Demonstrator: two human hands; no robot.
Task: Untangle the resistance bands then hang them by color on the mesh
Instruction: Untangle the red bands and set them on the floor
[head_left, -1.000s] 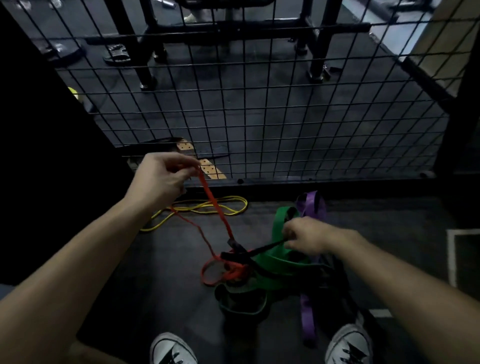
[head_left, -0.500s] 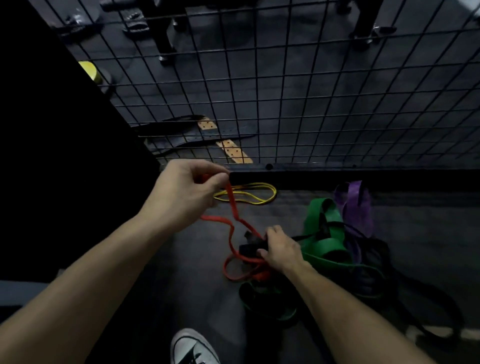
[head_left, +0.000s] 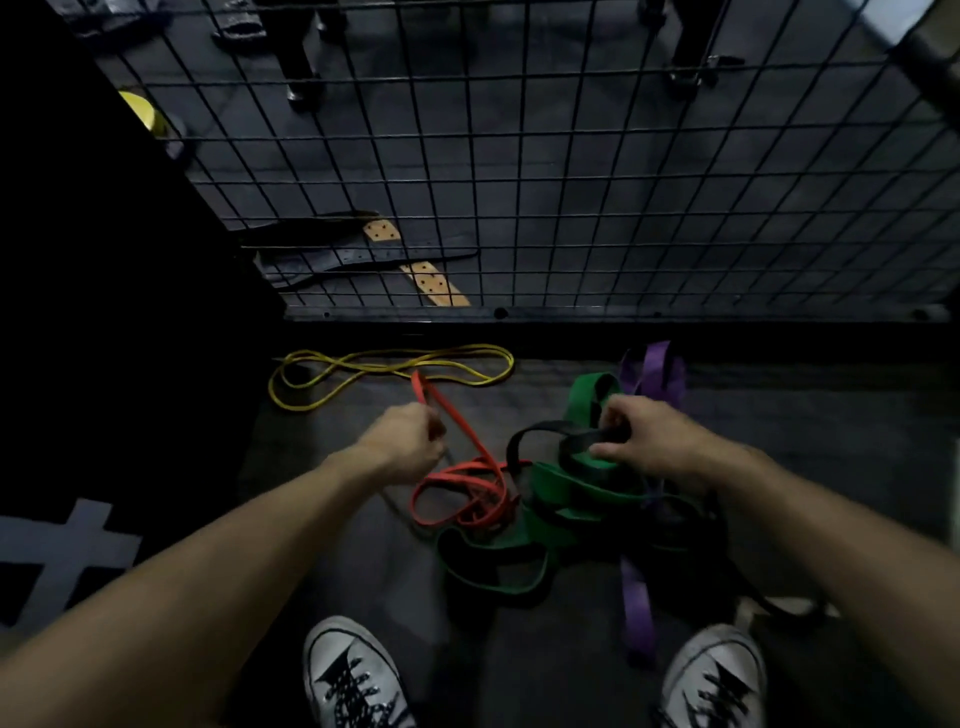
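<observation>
A tangle of resistance bands lies on the dark floor between my feet. My left hand (head_left: 408, 441) grips the red band (head_left: 467, 486), whose free loop sticks up past my knuckles. My right hand (head_left: 641, 441) holds a black band (head_left: 540, 434) over the heap. Wide green bands (head_left: 566, 488) and a purple band (head_left: 652, 371) are wound into the pile. A thin yellow band (head_left: 387, 371) lies apart, by the foot of the wire mesh (head_left: 519, 156). Nothing hangs on the mesh.
A black wall (head_left: 78, 286) closes off the left side. Behind the mesh lie lifting belts (head_left: 363, 254) and the legs of a rack (head_left: 296, 62). My two white sneakers (head_left: 348, 675) stand at the bottom edge. A white floor marking (head_left: 62, 551) is at the lower left.
My left hand has dropped lower with the red band, and the red band has gone slack. My right hand moved right and now lifts the black band over the green ones.
</observation>
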